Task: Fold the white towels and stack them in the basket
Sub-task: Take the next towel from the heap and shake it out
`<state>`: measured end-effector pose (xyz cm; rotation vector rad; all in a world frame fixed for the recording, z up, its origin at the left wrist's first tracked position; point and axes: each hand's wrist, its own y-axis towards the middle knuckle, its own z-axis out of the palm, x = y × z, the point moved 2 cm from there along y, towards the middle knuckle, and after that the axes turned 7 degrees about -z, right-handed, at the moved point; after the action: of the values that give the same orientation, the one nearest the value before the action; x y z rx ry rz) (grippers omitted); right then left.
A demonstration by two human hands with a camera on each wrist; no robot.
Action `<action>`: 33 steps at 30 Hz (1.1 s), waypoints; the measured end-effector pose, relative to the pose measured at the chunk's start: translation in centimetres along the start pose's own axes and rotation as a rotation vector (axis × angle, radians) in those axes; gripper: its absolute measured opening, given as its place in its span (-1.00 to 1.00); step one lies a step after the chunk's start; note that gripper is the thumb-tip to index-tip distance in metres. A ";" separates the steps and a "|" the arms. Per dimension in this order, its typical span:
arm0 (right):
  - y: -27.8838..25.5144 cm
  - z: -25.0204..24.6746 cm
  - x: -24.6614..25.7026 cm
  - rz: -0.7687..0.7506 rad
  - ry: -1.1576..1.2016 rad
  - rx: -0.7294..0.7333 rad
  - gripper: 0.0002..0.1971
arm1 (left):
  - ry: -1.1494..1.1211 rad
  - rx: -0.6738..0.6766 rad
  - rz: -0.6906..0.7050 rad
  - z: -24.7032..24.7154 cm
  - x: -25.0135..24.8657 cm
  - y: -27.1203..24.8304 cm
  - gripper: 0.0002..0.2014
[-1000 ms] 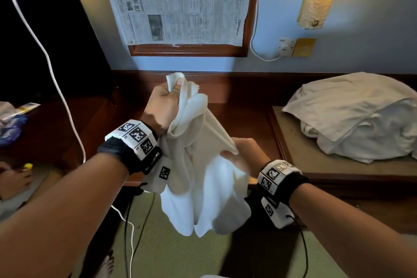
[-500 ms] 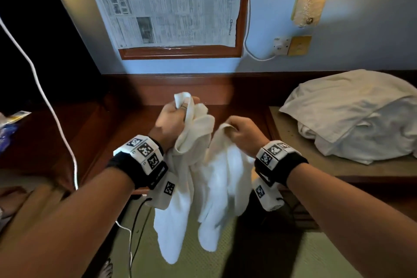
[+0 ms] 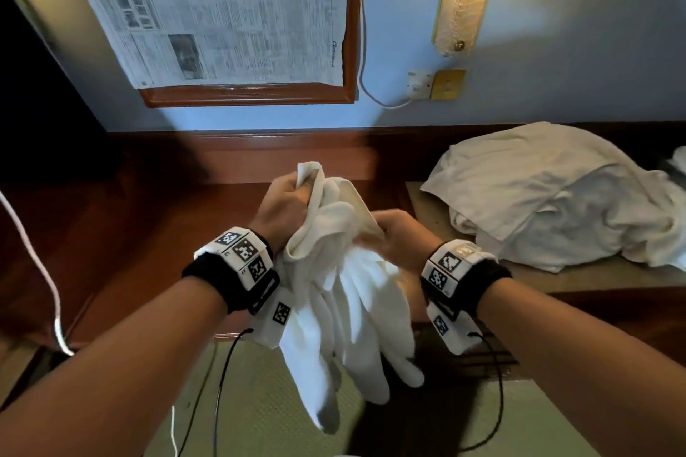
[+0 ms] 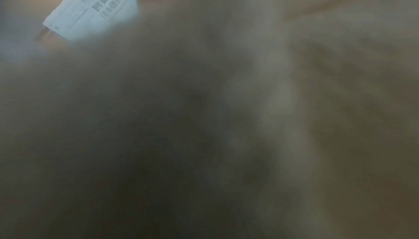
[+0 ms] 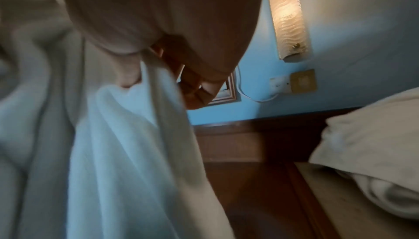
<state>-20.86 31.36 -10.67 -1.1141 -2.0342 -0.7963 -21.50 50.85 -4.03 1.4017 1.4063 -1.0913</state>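
Both hands clutch white towel (image 3: 345, 308): left hand (image 3: 284, 206) fisted on top corner, right hand (image 3: 399, 237) apparently pinching fold.

Your left wrist view is almost filled by blurred pale towel (image 4: 249, 117); a newspaper page (image 4: 95, 8) shows at upper left.

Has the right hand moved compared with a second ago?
Yes. The right hand rose and closed in toward the left hand, judged against the towel pile.

White towel (image 3: 345, 308), cream heap of linen (image 3: 549, 204), blue wall (image 3: 575, 48), black-and-white checkered wristbands (image 3: 237, 263).
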 end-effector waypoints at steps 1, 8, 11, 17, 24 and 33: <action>-0.8 -0.3 -1.5 0.043 -0.048 0.013 -0.85 | -0.015 -0.019 0.002 0.2 -0.2 0.4 -0.72; -4.3 -4.1 -9.7 0.264 -0.389 0.069 -0.80 | -0.263 -0.247 -0.029 0.5 -0.7 1.7 -0.72; -4.7 -5.1 -12.0 0.308 -0.415 0.158 -0.75 | -0.212 -0.317 -0.005 0.4 -0.7 2.1 -0.71; -2.0 -7.4 -14.4 0.317 -0.378 -0.006 -0.71 | -0.106 -0.305 0.018 0.3 -1.6 2.7 -0.71; 6.7 -10.9 -3.8 -0.086 -0.055 -0.381 -0.93 | 0.143 0.313 0.079 -2.5 -3.2 2.6 -0.84; 10.5 -8.9 11.9 -0.423 -0.039 -0.063 -0.91 | 0.078 0.102 0.339 -9.8 -6.2 4.5 -0.78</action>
<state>-14.13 34.71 5.95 -0.7410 -2.3279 -1.0569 -16.77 58.64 4.46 1.6992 1.1247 -0.9041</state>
